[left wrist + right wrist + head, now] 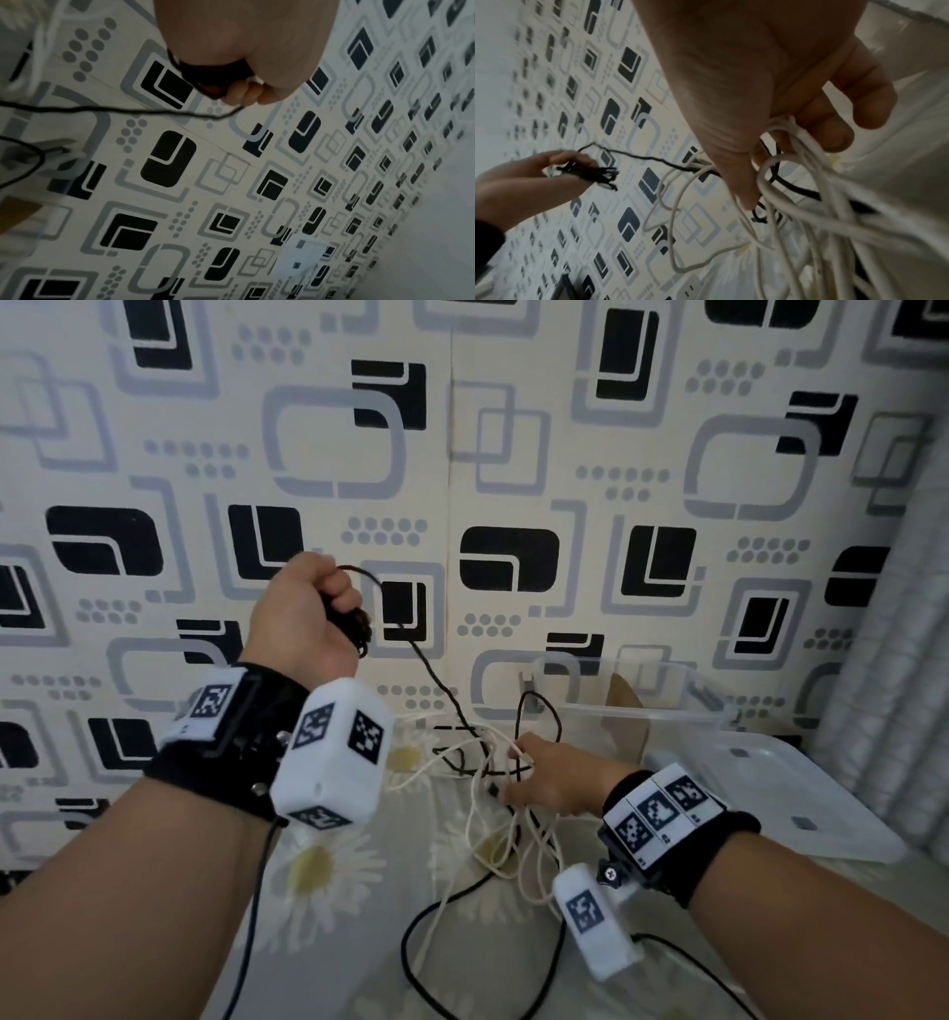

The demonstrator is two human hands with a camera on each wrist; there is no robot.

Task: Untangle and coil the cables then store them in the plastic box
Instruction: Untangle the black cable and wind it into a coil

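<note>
Raised at left, against the patterned wall (513, 454): left hand (303, 613), fist closed round a small bundle of thin black cable (436, 680), whose free length slopes down right into the tangle.

Low at centre: right hand (554, 785), fingers curled into a knot of white cables (493, 839) crossed with black strands, on a daisy-print cloth (328, 865).

Far right: clear plastic box (642, 706), open, no cable visible inside; its lid (801, 803) lies nearer.

Risk, as judged: the black line threads between white loops; a hard upward pull would cinch the knot or drag the heap off the cloth.
</note>
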